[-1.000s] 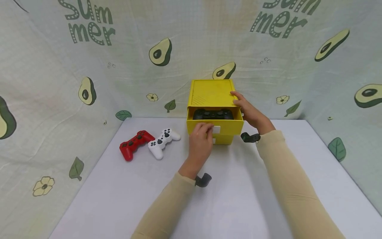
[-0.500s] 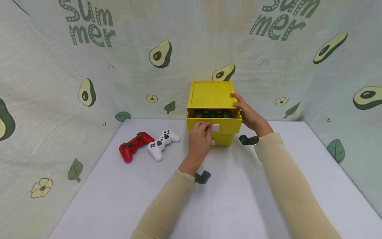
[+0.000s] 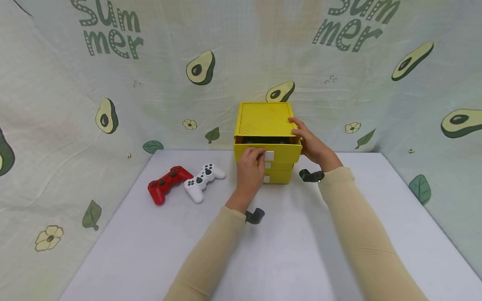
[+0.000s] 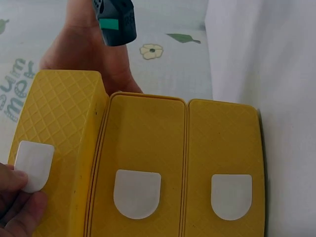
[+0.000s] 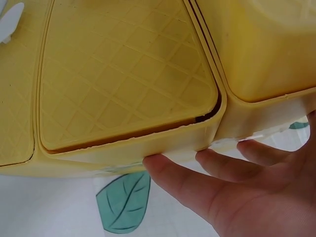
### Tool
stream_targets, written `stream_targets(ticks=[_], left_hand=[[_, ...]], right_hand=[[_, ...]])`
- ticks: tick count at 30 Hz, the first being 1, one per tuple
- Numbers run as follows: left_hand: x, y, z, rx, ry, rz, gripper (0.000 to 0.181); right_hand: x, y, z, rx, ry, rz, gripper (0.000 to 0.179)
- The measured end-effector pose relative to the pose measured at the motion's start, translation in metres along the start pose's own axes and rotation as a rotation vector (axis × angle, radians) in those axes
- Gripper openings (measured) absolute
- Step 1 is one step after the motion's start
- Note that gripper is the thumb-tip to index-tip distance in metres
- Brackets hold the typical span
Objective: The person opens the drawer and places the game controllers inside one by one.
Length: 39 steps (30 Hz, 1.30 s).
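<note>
- Two hands working at a yellow drawer unit (image 3: pixel 265 117), standing toward the back of the white surface (image 3: pixel 290 238).
- Left hand (image 3: pixel 250 172): grip narrow, thumb and fingers pinching the white tab (image 3: pixel 269 156) on the top drawer (image 3: pixel 285 153).
- Top drawer sticking partway out; a dark object (image 3: pixel 260 140) showing inside as a strip, mostly hidden behind the drawer front.
- Right hand (image 3: pixel 315 144): grip wide, fingers spreading apart, fingertips touching the side of the unit and its top edge.
- Middle drawer (image 4: pixel 143 133) and bottom drawer (image 4: pixel 222 138) sitting in, each bearing its own white tab.
- Red controller (image 3: pixel 169 182) and white controller (image 3: pixel 202 179) lying left of the unit, ends meeting or nearly so; I'm not able to tell which.
- Avocado-print cloth (image 3: pixel 158 96) hanging behind everything.
- Beige sleeves covering both forearms.
</note>
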State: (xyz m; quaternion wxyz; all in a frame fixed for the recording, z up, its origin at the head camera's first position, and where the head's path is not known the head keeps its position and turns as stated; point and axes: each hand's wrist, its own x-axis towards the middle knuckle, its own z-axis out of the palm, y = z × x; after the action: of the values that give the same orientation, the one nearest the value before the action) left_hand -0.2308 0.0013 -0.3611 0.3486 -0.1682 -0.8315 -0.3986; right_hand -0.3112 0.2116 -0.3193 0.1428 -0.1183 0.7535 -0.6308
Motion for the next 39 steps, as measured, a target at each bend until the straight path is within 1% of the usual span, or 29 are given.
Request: stream_targets(ticks=[5,9,13,16,20,28,35,39], left_hand=[[0.006,-0.004,0.005,-0.002,0.011,0.022,0.014],[0.008,-0.007,0.007,-0.003,0.004,0.005,0.015],[0.010,-0.010,0.009,-0.022,0.013,-0.006,0.016],[0.011,-0.012,0.011,-0.039,0.026,0.006,0.015],[0.014,-0.016,0.014,-0.036,0.036,0.025,0.015],[0.020,-0.022,0.019,-0.046,0.038,0.032,0.015],[0.023,-0.025,0.019,-0.070,0.031,0.015,0.016],[0.024,-0.025,0.019,-0.072,0.033,0.009,0.015]], right_hand=[[0.006,0.008,-0.003,0.004,0.025,0.000,0.055],[0.007,0.009,-0.002,0.009,0.029,-0.010,0.055],[0.009,0.009,-0.001,0.025,0.020,-0.014,0.055],[0.008,0.009,-0.001,0.029,0.025,-0.011,0.055],[0.008,0.009,0.000,0.039,0.038,-0.014,0.055],[0.009,0.009,0.002,0.046,0.039,-0.014,0.055],[0.007,0.008,0.003,0.044,0.041,-0.022,0.055],[0.008,0.010,0.003,0.033,0.047,-0.013,0.054]])
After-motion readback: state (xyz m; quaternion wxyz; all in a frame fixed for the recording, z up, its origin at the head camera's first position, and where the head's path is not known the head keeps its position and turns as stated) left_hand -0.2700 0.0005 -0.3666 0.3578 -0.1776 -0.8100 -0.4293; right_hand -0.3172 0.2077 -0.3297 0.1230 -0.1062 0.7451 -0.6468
